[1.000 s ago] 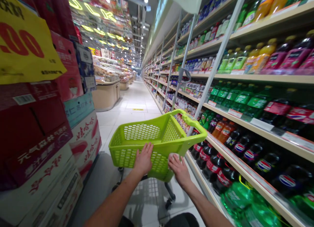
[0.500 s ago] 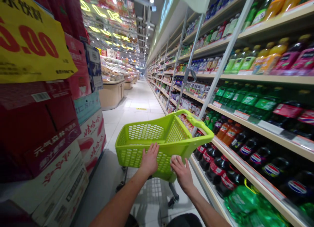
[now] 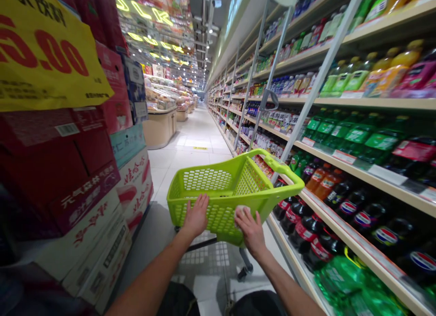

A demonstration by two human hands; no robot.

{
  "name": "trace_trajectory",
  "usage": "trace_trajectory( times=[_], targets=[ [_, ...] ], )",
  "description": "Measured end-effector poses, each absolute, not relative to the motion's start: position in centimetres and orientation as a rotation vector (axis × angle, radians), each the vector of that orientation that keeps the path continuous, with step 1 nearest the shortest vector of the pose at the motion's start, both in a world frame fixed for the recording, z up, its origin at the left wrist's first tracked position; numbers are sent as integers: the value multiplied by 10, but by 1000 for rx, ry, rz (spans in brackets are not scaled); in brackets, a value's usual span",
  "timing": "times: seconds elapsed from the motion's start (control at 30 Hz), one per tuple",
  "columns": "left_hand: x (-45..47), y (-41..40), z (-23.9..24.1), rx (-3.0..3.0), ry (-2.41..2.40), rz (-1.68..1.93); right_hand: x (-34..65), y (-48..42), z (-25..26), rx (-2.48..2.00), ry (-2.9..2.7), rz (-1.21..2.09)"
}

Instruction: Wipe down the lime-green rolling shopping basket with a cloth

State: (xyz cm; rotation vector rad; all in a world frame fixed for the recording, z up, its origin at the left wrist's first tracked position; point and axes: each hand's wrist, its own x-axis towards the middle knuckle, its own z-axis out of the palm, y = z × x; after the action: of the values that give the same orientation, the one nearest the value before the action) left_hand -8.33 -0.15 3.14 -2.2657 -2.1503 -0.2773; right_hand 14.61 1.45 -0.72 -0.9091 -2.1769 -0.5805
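A lime-green plastic shopping cart [image 3: 272, 194] stands sideways before me, its handle toward the shelves on the right. My left hand [image 3: 196, 216] lies on the near side of the basket, fingers stretched out just below the rim, holding nothing. Against the same side, nearer the handle end, my right hand [image 3: 250, 227] presses a crumpled white cloth or tissue [image 3: 242, 210]. The cloth is mostly covered by the fingers. Inside the basket I see only its green floor and perforated walls.
Shelves of bottled drinks [image 3: 357, 138] run along the right, with green bottle packs [image 3: 354, 279] at the bottom. Stacked drink cartons [image 3: 134, 179] under a yellow price sign [image 3: 51, 52] rise on the left. A tiled aisle [image 3: 194, 145] stretches ahead past a rounded display counter [image 3: 160, 129].
My left hand has shifted left along the basket's side. The right hand and cloth have moved slightly up on the panel. The whole view has swung a little.
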Motion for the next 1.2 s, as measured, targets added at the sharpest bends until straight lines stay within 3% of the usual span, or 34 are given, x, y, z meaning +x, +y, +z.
trace_trajectory(
  times=[0.13,0.37,0.57,0.8,1.03,1.2],
  targets=[
    [-79,-2,29,-2247,-2171,-308,126,28,27,-920,-2070,-577],
    [-72,-9,26,-2310,-2098,-276,119,20,-22,-837,-2214,-545],
    [-62,-10,26,-2314,-2058,-269,96,18,20,-802,-2113,-535],
    [-93,-19,23,-2292,-2010,-273,105,13,-37,-849,-2198,-488],
    [-100,-22,21,-2256,-2034,-279,79,24,-3,-811,-2109,-474],
    [-119,-27,18,-2052,-2235,-328,82,22,-38,-736,-2178,-440]
  ],
)
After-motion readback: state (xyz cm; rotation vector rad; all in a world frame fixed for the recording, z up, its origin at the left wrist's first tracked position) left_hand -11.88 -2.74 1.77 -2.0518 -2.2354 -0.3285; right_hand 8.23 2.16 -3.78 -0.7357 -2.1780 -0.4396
